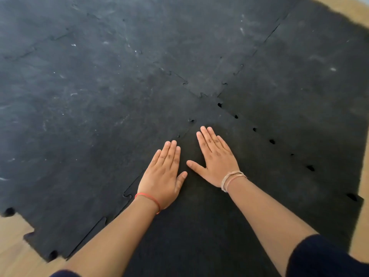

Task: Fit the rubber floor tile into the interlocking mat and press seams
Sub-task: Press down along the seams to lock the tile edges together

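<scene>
Head view, and you're looking down on a big dark interlocking mat (99, 96) with wooden floor (14, 246) peeking out at the lower left. Your left hand (162, 174) lies flat, fingers together, palm down right on the jagged seam (127, 194), a red thread (148, 197) at the wrist, gripping nothing. Just beside it, thumbs nearly meeting, your right hand (214, 160) is spread flat too, empty, with string bands (231, 177) on its wrist. Both press on the rubber floor tile (199, 226), the darker piece under your arms. Along its right edge, small gaps (271, 141) show in the seam.
</scene>
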### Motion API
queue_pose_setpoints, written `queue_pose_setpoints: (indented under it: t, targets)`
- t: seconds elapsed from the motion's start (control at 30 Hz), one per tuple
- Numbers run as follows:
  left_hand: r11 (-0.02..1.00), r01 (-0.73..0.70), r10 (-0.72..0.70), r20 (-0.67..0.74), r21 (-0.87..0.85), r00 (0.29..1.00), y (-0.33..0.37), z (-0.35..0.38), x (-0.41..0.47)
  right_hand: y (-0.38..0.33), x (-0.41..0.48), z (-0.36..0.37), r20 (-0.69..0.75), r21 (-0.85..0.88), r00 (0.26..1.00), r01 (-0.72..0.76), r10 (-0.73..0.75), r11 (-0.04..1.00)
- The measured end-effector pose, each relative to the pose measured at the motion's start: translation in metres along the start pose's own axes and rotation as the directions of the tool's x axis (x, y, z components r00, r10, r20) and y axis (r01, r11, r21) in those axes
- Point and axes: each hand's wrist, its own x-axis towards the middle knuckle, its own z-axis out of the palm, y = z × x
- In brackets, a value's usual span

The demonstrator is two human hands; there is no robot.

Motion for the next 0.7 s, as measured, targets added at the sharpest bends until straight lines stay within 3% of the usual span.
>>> queue_pose_setpoints:
  t: [0.2, 0.37, 0.7]
  targets:
    - [0.999, 0.042, -0.044, 0.064, 0.032, 0.997, 0.003, -0.005, -0.002, 0.000, 0.008, -0.012, 0.151, 0.037, 0.989, -0.002, -0.004, 0.999]
    - [0.999, 0.038, -0.040, 0.079, 0.019, 0.996, 0.005, -0.010, 0.002, 0.000, 0.005, -0.010, 0.132, 0.043, 0.991, -0.030, 0.024, 0.999]
    - [0.999, 0.035, -0.039, 0.121, 0.042, 0.992, 0.001, -0.010, 0.000, -0.003, 0.009, -0.018, 0.254, 0.051, 0.966, -0.066, 0.052, 0.997]
